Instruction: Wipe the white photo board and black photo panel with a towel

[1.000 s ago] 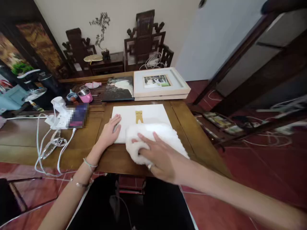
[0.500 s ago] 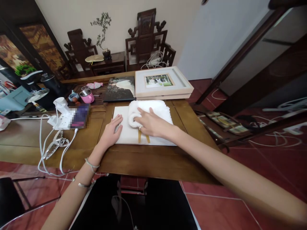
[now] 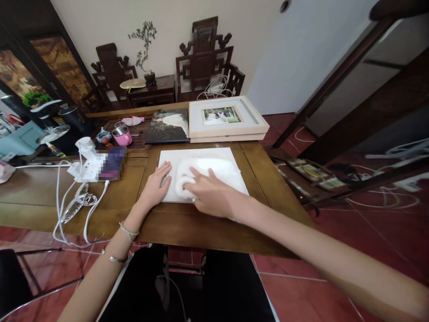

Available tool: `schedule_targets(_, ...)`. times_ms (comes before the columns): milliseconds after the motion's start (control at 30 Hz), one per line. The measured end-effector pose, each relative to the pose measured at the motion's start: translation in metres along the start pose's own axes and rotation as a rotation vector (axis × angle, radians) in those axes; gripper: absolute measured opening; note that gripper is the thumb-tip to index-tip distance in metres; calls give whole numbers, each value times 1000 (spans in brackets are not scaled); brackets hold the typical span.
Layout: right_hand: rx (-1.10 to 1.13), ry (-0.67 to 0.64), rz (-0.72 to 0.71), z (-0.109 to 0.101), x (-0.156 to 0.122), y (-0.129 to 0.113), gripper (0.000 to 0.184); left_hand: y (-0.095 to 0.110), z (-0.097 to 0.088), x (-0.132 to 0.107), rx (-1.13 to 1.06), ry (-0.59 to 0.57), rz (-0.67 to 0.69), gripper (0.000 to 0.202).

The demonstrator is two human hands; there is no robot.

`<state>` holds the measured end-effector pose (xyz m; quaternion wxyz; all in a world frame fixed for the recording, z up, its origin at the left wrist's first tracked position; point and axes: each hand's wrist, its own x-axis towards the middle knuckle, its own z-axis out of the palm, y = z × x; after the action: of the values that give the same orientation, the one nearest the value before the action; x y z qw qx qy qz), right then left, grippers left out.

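A flat white board lies on the wooden table in front of me. My left hand rests flat on its left edge with fingers stretched out. My right hand presses a fluffy white cloth onto the board's near half, fingers spread over the cloth's rolled left end. The cloth covers most of the board's front part.
Behind the board lie a dark photo print and a stack of white picture frames. To the left are a pink cup, a power strip with white cables, and a blurred object. Carved wooden chairs stand at the wall.
My right hand has drawn the cloth back toward me from the board's far edge, after pushing it away earlier. My left hand has stayed on the board's left edge.
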<state>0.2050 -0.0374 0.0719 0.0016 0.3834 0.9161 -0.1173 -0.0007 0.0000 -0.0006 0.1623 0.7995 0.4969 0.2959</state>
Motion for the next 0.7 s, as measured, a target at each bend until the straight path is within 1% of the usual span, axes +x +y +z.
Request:
schedule_targets(133,-62,60,62,-6,48,24,47,1,-2,1,5,-9,6,44)
schedule_targets(200,-81,85,71,-5,60,27,49,2,-2,1,4,-4,9,43)
schedule_targets(233,-90,91,66,-3,60,26,49,2,-2,1,4,-1,8,43)
schedule_targets(333,-144,78,16,6,46,16,48,-1,1,1,10,5,-4,44)
schedule_targets(433,-176,45,-61,17,14,-2,46,-4,3,1,20,11,-13,46)
schedule_targets(567,-93,-45,-169,23,-24,-25,40,-5,5,1,22,4,-8,46)
schedule_targets(633,-45,-92,-192,21,-33,-30,39,-4,5,1,18,0,-3,46)
schedule_targets(700,-12,-96,-184,17,-33,-28,39,-4,5,1,11,1,-2,46)
